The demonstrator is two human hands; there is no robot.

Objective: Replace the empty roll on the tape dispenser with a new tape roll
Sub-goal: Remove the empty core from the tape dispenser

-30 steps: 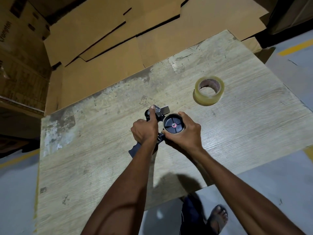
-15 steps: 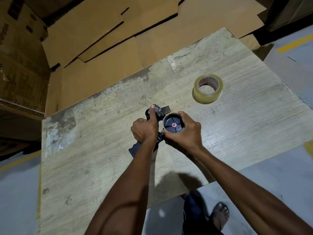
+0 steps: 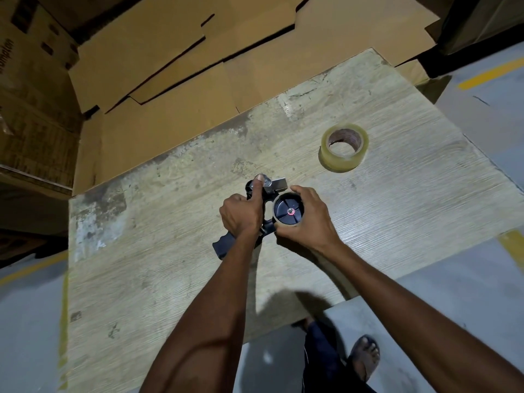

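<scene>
Tape dispenser (image 3: 284, 207) is lying mid tabletop (image 3: 170, 279); left grip (image 3: 241, 214) is clamping its frame steady while right grip (image 3: 307, 219) is wrapping the empty roll (image 3: 286, 225), likely for pulling off. New tape roll (image 3: 340, 163) is waiting near the right edge.

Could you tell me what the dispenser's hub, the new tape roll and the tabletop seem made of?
Dispenser hub: probably matte black plastic, with moulded spokes. New tape roll: glossy, yellowish translucent film around a brown core, likely cardboard. Tabletop: wood-grain board, perhaps laminate, matte, scuffed and stained.
</scene>
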